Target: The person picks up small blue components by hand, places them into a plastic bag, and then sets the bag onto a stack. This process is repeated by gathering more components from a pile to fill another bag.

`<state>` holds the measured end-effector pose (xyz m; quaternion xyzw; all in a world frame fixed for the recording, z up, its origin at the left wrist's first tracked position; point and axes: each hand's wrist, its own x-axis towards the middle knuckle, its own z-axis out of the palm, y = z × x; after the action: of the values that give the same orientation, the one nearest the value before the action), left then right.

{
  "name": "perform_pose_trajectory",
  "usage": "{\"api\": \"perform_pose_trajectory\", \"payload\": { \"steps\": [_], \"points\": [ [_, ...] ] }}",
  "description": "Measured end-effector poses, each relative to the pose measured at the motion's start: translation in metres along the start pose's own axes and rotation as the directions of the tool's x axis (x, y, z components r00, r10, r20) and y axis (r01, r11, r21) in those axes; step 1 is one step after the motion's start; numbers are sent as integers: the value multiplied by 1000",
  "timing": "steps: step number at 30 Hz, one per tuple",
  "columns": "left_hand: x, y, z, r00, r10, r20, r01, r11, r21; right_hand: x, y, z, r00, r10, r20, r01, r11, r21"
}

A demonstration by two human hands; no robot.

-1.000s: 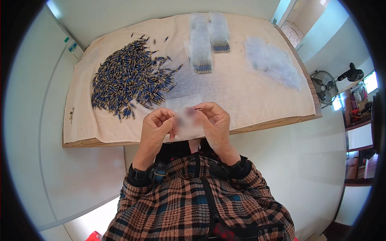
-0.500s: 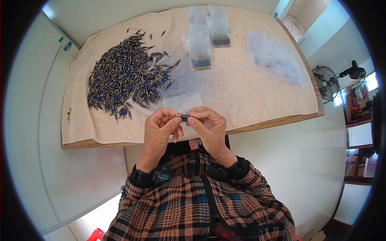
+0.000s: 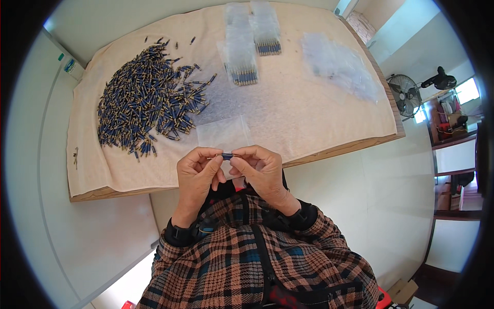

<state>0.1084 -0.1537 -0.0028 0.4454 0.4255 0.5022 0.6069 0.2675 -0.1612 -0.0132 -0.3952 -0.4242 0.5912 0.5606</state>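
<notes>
Between both hands, just above the near table edge, is a small dark-blue rod-shaped piece (image 3: 227,156) with gold-coloured ends. It lies level, crosswise in front of me. My left hand (image 3: 198,172) pinches its left end between thumb and fingers. The right end is pinched the same way by my right hand (image 3: 260,172). Fingertips cover part of each end. Flat on the cloth just beyond my hands is a clear plastic bag (image 3: 221,133), partly hidden by them. To the left spreads a large heap of similar blue-and-gold pieces (image 3: 146,98).
Filled clear bags with rows of such pieces (image 3: 242,74) lie in stacks at the far middle. A spread of clear bags (image 3: 339,67) is at the right. Cream cloth (image 3: 298,121) covers the wooden-edged table. A fan (image 3: 405,95) stands beyond its right edge.
The whole view has shifted a little. The piece, tilted slightly before, is now level, with my fingertips at both of its ends. Heap and bags have stayed in place.
</notes>
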Motion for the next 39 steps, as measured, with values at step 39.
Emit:
{"api": "perform_pose_trajectory", "payload": {
  "steps": [39],
  "points": [
    [27,-30,16,815,467,342,-492,247,835,50,-11,-92,993,117,-8,-114,948,-297]
  ]
}}
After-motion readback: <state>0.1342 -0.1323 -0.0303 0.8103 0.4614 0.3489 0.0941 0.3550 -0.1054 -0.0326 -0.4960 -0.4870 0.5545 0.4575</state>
